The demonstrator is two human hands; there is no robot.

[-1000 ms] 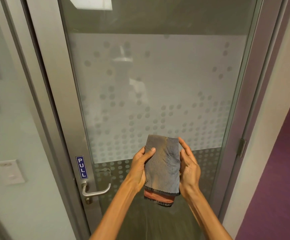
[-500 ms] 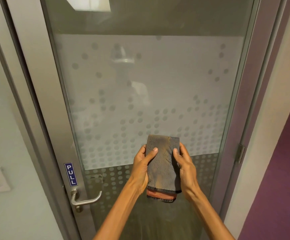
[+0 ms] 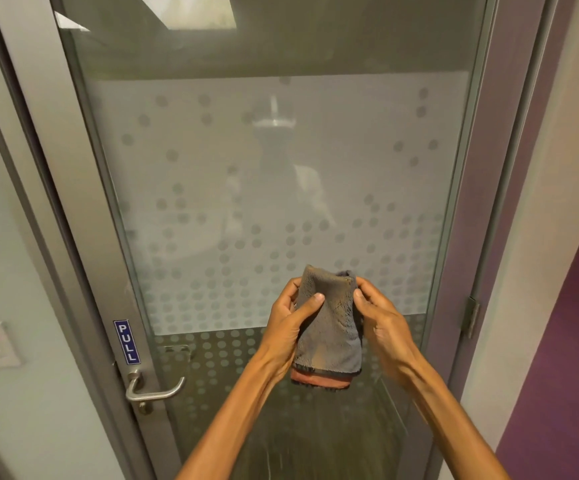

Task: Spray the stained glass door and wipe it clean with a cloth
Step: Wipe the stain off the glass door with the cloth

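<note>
Both hands clasp a folded grey cloth (image 3: 329, 320) before the glass door (image 3: 281, 168). The left hand (image 3: 290, 323) pinches its left edge, the right hand (image 3: 383, 323) its right.

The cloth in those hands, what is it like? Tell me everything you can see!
The cloth is grey and fluffy, like microfibre, with brownish smudges. It is folded over, and an orange-pink layer with a dark edge peeks out at the bottom. It hangs upright in front of the glass door, its top bunched. The left hand grips its left side, thumb on the front; the right hand pinches its upper right edge.
</note>
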